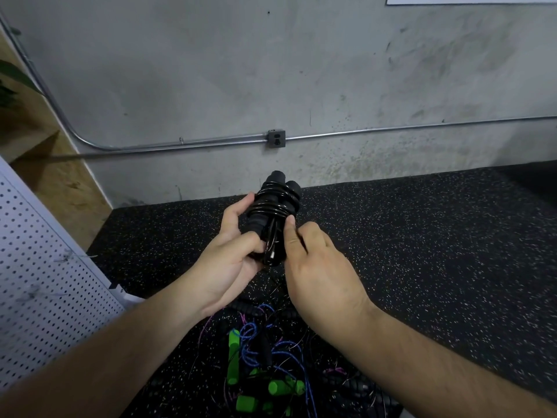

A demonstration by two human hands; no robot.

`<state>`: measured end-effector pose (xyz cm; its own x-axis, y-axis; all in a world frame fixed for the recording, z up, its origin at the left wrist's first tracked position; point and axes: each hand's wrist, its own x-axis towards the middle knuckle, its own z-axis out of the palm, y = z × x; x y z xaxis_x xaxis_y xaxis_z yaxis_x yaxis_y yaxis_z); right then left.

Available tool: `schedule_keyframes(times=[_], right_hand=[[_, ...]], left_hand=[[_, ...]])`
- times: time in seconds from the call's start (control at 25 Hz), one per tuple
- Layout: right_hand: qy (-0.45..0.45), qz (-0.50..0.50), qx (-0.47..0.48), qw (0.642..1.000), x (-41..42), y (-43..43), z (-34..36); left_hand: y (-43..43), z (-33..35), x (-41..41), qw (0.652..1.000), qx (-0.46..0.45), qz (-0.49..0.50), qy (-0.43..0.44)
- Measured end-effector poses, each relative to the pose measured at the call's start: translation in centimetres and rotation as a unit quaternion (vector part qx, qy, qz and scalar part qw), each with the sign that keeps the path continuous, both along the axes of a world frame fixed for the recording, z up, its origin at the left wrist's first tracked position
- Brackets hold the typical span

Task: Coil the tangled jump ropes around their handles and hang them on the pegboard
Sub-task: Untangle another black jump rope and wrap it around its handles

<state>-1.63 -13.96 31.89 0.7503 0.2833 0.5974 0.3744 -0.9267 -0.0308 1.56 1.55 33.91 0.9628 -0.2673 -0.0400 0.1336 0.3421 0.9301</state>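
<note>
A black jump rope with glossy cord coiled around its two black foam handles (275, 203) is held upright in the air, above the black speckled rubber floor (422, 236). The left hand (232, 254) grips the lower part of the handles, fingers curled round them. The right hand (319, 267) pinches the cord at the bundle's right side, its thumb pressed on the coils. Below the hands, on the floor, lies a tangled pile of ropes with green foam handles and blue and pink cords (262, 366). A white perforated pegboard (45, 282) stands at the left.
</note>
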Motion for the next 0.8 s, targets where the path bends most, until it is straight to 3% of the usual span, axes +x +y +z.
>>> schedule_keyframes(times=[0.28, 0.56, 0.8], right_hand=[[0.003, 0.016, 0.003, 1.000, -0.2, 0.5, 0.1], [0.020, 0.056, 0.093, 0.994, 0.1, -0.2, 2.1], [0.053, 0.093, 0.241, 0.965, 0.2, -0.6, 3.0]], left_hand=[[-0.3, -0.3, -0.4, 0.998, 0.041, 0.037, -0.009], [0.1, 0.0, -0.2, 0.996, -0.089, 0.015, -0.004], [0.5, -0.3, -0.2, 0.999, -0.029, 0.007, -0.033]])
